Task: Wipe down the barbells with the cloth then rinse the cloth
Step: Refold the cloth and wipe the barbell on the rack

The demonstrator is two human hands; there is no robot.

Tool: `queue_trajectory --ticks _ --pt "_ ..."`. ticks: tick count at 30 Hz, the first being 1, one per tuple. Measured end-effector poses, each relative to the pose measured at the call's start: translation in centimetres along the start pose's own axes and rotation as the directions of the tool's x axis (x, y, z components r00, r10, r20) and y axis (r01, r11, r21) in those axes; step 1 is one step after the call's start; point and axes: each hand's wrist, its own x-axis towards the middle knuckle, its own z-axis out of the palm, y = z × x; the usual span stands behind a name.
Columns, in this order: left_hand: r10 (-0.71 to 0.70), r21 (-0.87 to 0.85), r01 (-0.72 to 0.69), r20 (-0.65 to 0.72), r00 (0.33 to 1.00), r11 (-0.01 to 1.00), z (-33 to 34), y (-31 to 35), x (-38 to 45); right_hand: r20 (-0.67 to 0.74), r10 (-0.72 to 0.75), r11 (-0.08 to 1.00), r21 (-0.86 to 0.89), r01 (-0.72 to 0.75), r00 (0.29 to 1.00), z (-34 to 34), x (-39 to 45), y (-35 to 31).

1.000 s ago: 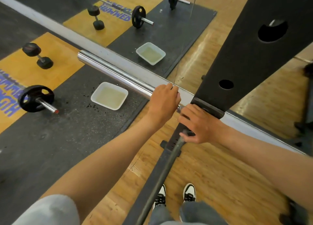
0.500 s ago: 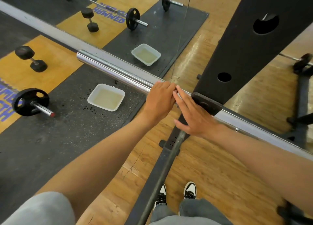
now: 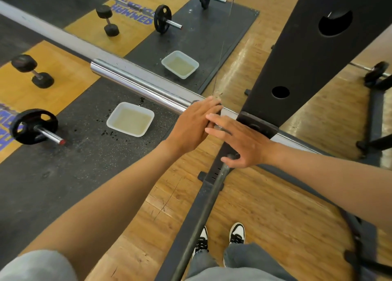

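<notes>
At frame centre the left hand (image 3: 194,125) curls over the racked chrome barbell sleeve (image 3: 137,85), probably steadying it, while the right hand (image 3: 244,142) hovers flat-fingered just beside; no cloth shows, and the white square water tray (image 3: 130,119) waits lower left for rinsing.

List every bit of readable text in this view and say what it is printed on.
"HAMMER", reversed in the mirror, only roughly legible: blue letters on the reflected yellow floor panel.
Blue letters on the yellow floor panel at the left edge: cut off by the frame, unreadable.
Weight plate on the floor barbell: any markings too small to read.
Chrome barbell sleeve, white tray, black rack upright: no text visible.
</notes>
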Motion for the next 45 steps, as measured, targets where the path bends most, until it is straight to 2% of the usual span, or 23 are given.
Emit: queue_trajectory --ticks 3,6,9,11,12,14,16,19,21,24,26,27,28,30,32,33,35,37,39,40,42,43,45 --pt "0.052 -0.019 -0.052 -0.017 0.999 0.998 -0.1 0.4 -3.1 0.018 -0.086 0.996 -0.010 0.086 0.996 0.2 0.0 0.0" --pt "0.033 0.013 -0.034 0.017 0.999 0.999 -0.8 -0.1 -2.4 0.082 -0.080 0.994 -0.062 0.085 0.993 -0.8 -0.9 0.3" --pt "-0.086 0.078 0.076 0.127 0.988 0.994 -1.6 0.2 2.4 0.260 -0.087 0.959 -0.241 0.152 0.962 -1.0 -3.0 1.1" --pt "-0.228 0.203 0.180 0.246 0.942 0.963 -1.6 0.9 5.4 0.281 -0.082 0.932 -0.318 0.174 0.956 -0.4 -3.6 1.4" --pt "-0.250 0.212 0.197 0.262 0.932 0.957 -1.4 1.1 6.0 0.267 -0.075 0.936 -0.313 0.160 0.961 -0.4 -3.6 1.4" --pt "-0.168 0.126 0.144 0.212 0.963 0.982 -1.5 0.9 4.9 0.253 -0.065 0.947 -0.290 0.139 0.965 -0.5 -3.2 1.3" --pt "-0.031 0.044 0.026 0.110 0.994 0.999 -1.5 0.4 1.3 0.247 -0.054 0.946 -0.296 0.129 0.967 -0.4 -3.0 1.3" --pt "0.031 0.162 -0.036 0.033 0.999 0.986 -1.0 1.0 -3.5 0.251 -0.029 0.944 -0.313 0.109 0.968 -0.1 -3.5 1.5" --pt "-0.037 0.162 0.026 0.063 0.997 0.986 -0.4 1.1 -1.6 0.221 -0.035 0.948 -0.302 0.102 0.975 -0.2 -3.4 1.6" --pt "-0.323 0.155 0.298 0.165 0.932 0.942 -1.3 1.8 5.2 0.195 -0.040 0.961 -0.262 0.091 0.980 0.0 -3.4 1.3" --pt "-0.356 0.274 0.279 0.289 0.889 0.920 -1.2 1.9 7.5 0.201 -0.031 0.961 -0.263 0.085 0.979 0.2 -3.6 1.4" --pt "-0.343 0.316 0.247 0.299 0.891 0.916 -0.9 1.9 7.4 0.207 -0.029 0.960 -0.267 0.085 0.978 0.1 -3.6 1.4" --pt "-0.309 0.305 0.228 0.253 0.917 0.925 -0.8 1.8 6.5 0.211 -0.028 0.960 -0.266 0.085 0.977 0.1 -3.6 1.4" --pt "-0.188 0.131 0.179 0.055 0.981 0.975 -0.7 1.8 2.9 0.207 -0.028 0.962 -0.260 0.082 0.978 0.0 -3.6 1.5" --pt "-0.110 0.044 0.115 -0.098 0.989 0.992 -0.6 2.3 0.0 0.202 -0.032 0.959 -0.270 0.087 0.979 0.0 -3.6 1.6" --pt "-0.108 0.071 0.115 -0.089 0.990 0.991 -0.4 2.2 -0.1 0.199 -0.033 0.960 -0.268 0.086 0.980 0.0 -3.6 1.6" --pt "-0.248 0.117 0.241 0.056 0.967 0.963 -0.5 1.6 2.8 0.188 -0.037 0.965 -0.249 0.084 0.981 0.1 -3.5 1.6" --pt "-0.398 0.196 0.354 0.283 0.873 0.915 -1.2 1.2 6.8 0.188 -0.035 0.965 -0.250 0.083 0.981 0.1 -3.6 1.5" --pt "-0.414 0.258 0.328 0.464 0.783 0.909 -0.8 0.7 9.1 0.193 -0.029 0.962 -0.260 0.080 0.981 0.3 -3.7 1.5" --pt "-0.373 0.289 0.258 0.482 0.793 0.922 -0.6 0.6 9.3 0.192 -0.029 0.962 -0.260 0.079 0.981 0.3 -3.7 1.5" --pt "-0.309 0.338 0.180 0.380 0.872 0.924 -0.4 1.3 7.5 0.191 -0.025 0.964 -0.254 0.074 0.981 0.2 -3.7 1.5" --pt "-0.277 0.256 0.210 0.264 0.924 0.944 -0.2 1.5 5.8 0.192 -0.023 0.964 -0.256 0.073 0.981 0.2 -3.7 1.5" --pt "-0.194 0.060 0.191 0.052 0.980 0.980 -0.1 2.0 2.2 0.195 -0.022 0.962 -0.264 0.074 0.981 0.2 -3.7 1.6"
